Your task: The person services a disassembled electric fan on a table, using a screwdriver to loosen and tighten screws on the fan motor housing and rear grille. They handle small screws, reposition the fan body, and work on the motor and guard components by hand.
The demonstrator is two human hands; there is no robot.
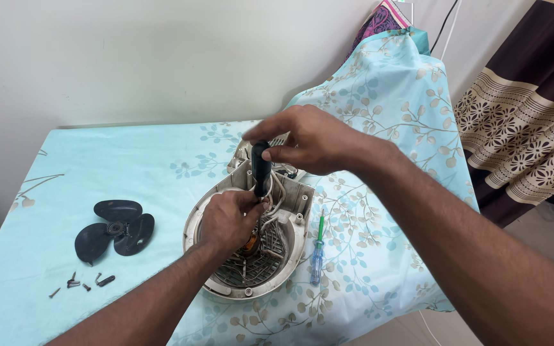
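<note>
Closest to the camera, both forearms come in from the bottom edge and meet over a round off-white fan housing (293,247) sitting on the surface (129,173), which is covered in a light blue cloth with a leaf print. The housing has a grille at the bottom and a bunch of white wires showing inside.

The left hand (226,221) is curled down inside the housing, fingers bunched around the spot where the tool tip lands. Can't really tell what exactly it's pinching in there, the fingers hide it. The right hand (306,141) is a bit higher and further back, clamped on the top of a black-handled screwdriver (261,168) that stands pretty much upright, its tip going down into the housing right beside the left fingers.

Just beside the housing on the right lies a second small screwdriver (317,251) with a green and blue see-through handle, nobody touching it.

Off to the left, well apart from the housing, there's a black three-bladed fan propeller (115,229) lying flat, and near its front edge a little scatter of dark screws (83,282).

Further back the cloth drapes up over something tall (386,83) at the right, with a plain pale wall (161,57) behind and a brown patterned curtain (520,122) at the far right.
</note>
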